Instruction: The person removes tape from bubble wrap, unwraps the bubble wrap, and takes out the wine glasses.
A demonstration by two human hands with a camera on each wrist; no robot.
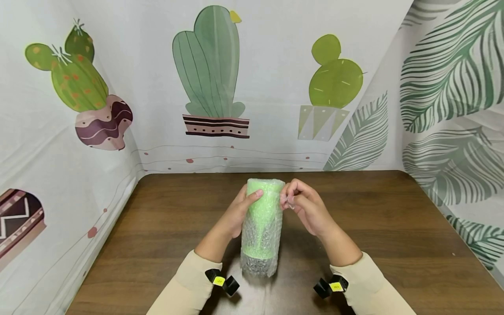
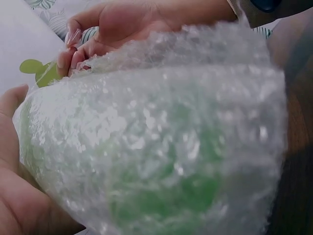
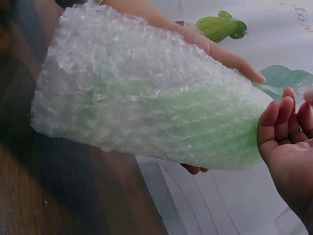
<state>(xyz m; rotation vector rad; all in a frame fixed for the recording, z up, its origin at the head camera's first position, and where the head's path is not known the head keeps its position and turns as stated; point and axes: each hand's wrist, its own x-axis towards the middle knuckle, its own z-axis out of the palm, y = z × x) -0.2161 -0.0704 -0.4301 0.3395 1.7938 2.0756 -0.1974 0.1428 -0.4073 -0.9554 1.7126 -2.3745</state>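
Package [image 1: 260, 227] between the left hand [image 1: 239, 211] and right hand [image 1: 306, 205], over the table [image 1: 177, 201]
A strip [image 2: 74, 37] sits in the right hand's fingers; cloth [image 1: 275, 74] hangs behind the table's far edge and along its left and right.

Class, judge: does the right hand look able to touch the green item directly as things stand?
Probably not: bubble wrap covers the green item wherever it shows, so the right hand, though close, would likely meet that first.

Sleeves [image 1: 183, 288]: ours are cream and plain.
Wrist cameras [image 1: 231, 285]: ours are black and blocky.
Stickers [image 1: 218, 281]: ours are yellow, with tiny dark marks.
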